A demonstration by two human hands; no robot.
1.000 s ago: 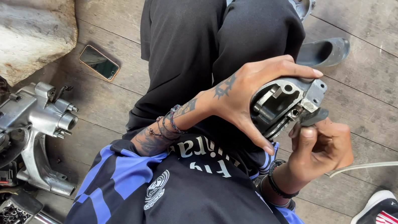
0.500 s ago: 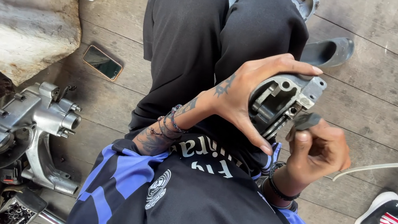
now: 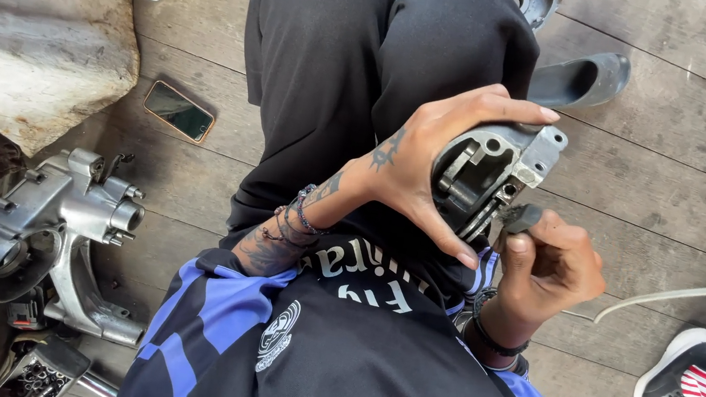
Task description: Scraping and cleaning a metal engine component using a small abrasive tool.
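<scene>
— What do we see, biggest first?
— Plank floor [image 3: 699, 160], then a grey engine casing [image 3: 44, 232] lying at our left.
— And our hands?
— Left hand [image 3: 425, 158] wraps the small metal housing [image 3: 495, 176] above our lap; right hand [image 3: 551, 268] pinches a dark tool [image 3: 523, 218] against it.
</scene>
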